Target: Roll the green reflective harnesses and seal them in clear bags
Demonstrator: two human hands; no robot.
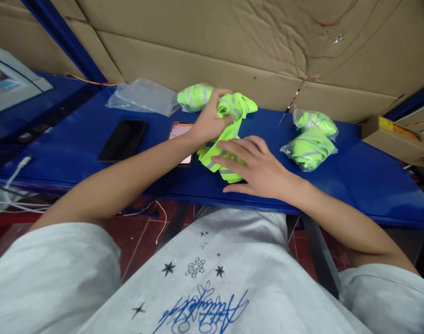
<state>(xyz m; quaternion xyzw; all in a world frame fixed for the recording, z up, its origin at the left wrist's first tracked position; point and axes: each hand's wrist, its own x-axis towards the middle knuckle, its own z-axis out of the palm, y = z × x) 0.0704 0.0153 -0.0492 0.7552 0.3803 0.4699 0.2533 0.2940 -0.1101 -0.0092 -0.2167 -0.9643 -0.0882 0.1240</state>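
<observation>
A neon-yellow reflective strap [229,134] with silver stripes lies loosely bunched on the blue table. My left hand [214,116] is closed around its rolled upper part. Over the lower folds, my right hand [255,167] has its fingers stretched out and apart; it may be touching the fabric, though I cannot tell. Just behind my left hand sits a bagged neon-yellow bundle [195,97]. A phone with a lit screen [180,131] lies partly beneath my left forearm.
A clear plastic bag [144,96] and a dark phone [123,140] lie to the left. Two bagged neon bundles, an upper one [314,121] and a lower one [311,149], sit right, near a cardboard box [395,139]. Cardboard sheeting [198,51] backs the blue table [358,185].
</observation>
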